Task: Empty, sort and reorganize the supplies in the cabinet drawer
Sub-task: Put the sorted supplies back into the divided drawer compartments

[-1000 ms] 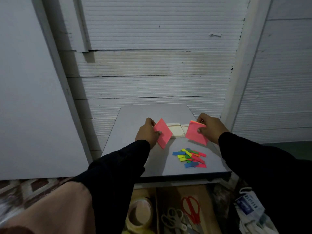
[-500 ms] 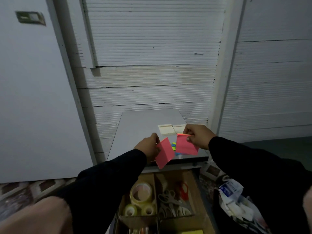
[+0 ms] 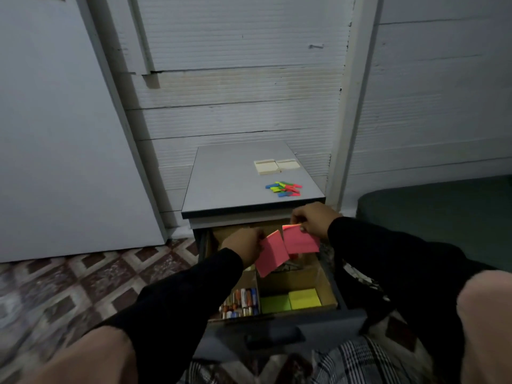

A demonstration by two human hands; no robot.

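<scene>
- Pink sticky-note pads are in both hands, held above the open cabinet drawer [image 3: 327, 275]: the left hand [image 3: 243, 245] pinches the left pink pad [image 3: 270, 254] by its upper edge, so it hangs tilted; the right hand [image 3: 311, 221] pinches the right pink pad [image 3: 300, 241] at its top corner. The two pads nearly touch.
- Judgement: the step in hand is returning the pink pads to the drawer. Best practice is to square the two together, lower them flat into the bare cardboard compartment just behind the green pad [image 3: 275, 303] and yellow pad [image 3: 304, 298], and let go only once they are seated.
- Risk, as judged: a corner pinch lets loose sheets fan or curl against the divider.
- The batteries [image 3: 241, 302] occupy the compartment left of the green pad; keep the pads clear of it.
- On the cabinet top [image 3: 221, 187], behind the drawer, lie two pale note pads [image 3: 277, 166] and, nearer the front edge, a loose heap of coloured page flags [image 3: 284, 189], not yet put away.
- Room: ribbed white wall panels [image 3: 235, 79] behind the cabinet, patterned floor tiles [image 3: 83, 278] to its left, a dark green cushion [image 3: 443, 212] to its right. Light is dim.
</scene>
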